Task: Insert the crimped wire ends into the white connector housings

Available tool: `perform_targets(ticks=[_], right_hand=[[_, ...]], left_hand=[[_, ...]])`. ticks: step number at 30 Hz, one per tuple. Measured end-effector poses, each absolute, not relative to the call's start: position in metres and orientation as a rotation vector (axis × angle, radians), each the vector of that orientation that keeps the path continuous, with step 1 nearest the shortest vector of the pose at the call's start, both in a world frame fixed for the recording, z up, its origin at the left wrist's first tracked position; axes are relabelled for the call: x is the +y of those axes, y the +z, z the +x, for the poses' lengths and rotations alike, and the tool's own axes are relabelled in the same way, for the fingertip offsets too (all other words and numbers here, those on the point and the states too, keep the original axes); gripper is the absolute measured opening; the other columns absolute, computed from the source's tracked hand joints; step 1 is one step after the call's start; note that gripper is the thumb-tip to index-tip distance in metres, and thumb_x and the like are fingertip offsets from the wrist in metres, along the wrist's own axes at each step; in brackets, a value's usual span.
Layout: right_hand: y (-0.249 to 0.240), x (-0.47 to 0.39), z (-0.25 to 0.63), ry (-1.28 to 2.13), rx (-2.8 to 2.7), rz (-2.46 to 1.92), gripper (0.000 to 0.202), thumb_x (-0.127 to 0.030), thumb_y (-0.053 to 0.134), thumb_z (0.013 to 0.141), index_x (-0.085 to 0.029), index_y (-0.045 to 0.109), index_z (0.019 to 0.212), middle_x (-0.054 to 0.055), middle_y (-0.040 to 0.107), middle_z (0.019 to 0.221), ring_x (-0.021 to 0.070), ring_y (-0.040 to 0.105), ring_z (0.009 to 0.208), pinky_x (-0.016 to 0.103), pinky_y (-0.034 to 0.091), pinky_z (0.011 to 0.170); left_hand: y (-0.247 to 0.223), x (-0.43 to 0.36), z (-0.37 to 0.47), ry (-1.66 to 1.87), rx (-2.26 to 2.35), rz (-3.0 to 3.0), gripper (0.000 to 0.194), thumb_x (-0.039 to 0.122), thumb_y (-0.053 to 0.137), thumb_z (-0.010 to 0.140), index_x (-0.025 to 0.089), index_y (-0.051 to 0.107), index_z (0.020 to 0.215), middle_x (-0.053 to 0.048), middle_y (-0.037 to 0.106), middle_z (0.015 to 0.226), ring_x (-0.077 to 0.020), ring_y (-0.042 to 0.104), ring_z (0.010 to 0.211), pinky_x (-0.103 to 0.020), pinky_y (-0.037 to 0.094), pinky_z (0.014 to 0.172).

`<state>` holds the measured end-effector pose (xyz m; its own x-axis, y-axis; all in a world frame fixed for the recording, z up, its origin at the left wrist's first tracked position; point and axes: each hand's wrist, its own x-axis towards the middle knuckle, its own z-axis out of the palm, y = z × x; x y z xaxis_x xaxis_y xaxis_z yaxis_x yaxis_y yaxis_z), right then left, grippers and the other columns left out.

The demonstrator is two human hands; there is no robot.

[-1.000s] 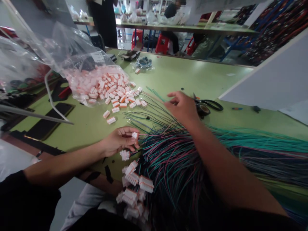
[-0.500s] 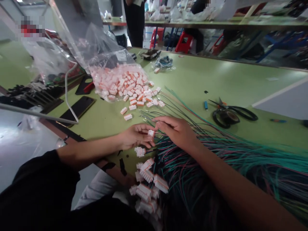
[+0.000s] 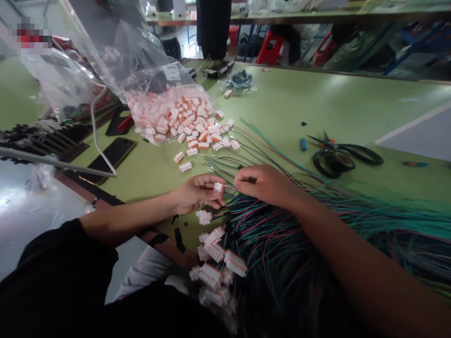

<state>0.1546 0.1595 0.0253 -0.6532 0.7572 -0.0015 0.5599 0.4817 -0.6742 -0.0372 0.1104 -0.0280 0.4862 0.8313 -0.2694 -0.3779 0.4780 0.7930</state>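
Between the thumb and fingers of my left hand (image 3: 197,193) is a small white and orange connector housing (image 3: 219,188), with wires running from its right side. My right hand (image 3: 262,185) is closed in a pinch just right of the connector, over the wires; what its fingertips hold, if anything, is hidden. Beneath and beyond it spreads a thick bundle of green, pink and dark wires (image 3: 338,218). Loose wire ends (image 3: 211,163) lie just past my hands. Nearer my body sits a pile of wired connectors (image 3: 213,277), with one wired connector (image 3: 203,217) closer to my left hand.
A clear plastic bag (image 3: 151,103) spills many loose connectors (image 3: 197,117) onto the green table (image 3: 317,101). Black scissors (image 3: 359,152) and a roll of black tape (image 3: 340,162) lie at right. A phone (image 3: 111,157) rests under a bent grey rod (image 3: 94,126) at left.
My right hand has drawn slightly right, away from the connector, and its fingers have curled into a pinch. My left hand still holds the connector. The view has tilted slightly.
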Motion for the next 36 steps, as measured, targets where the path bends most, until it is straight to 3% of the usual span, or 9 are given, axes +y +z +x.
perform_targets(ticks=[13,36], right_hand=[[0.026,0.156,0.150,0.856,-2.463,-1.153,0.016,-0.025,0.048,0.066,-0.018,0.054,0.053,-0.004,0.047,0.046,0.0077,0.039,0.048,0.023,0.029,0.052],[0.016,0.147,0.141,0.849,-2.405,-1.081,0.014,-0.023,0.046,0.069,-0.017,0.055,0.059,-0.002,0.051,0.055,0.0082,0.041,0.053,0.023,0.030,0.055]], left_hand=[[-0.028,0.109,-0.036,0.848,0.748,0.759,0.029,0.006,0.069,0.064,0.016,0.059,0.089,0.003,0.065,0.068,-0.0099,0.065,0.064,-0.022,0.053,0.063],[-0.028,0.103,-0.032,0.922,0.809,0.865,0.027,0.009,0.072,0.059,0.015,0.060,0.083,0.003,0.066,0.062,-0.0114,0.066,0.060,-0.021,0.052,0.055]])
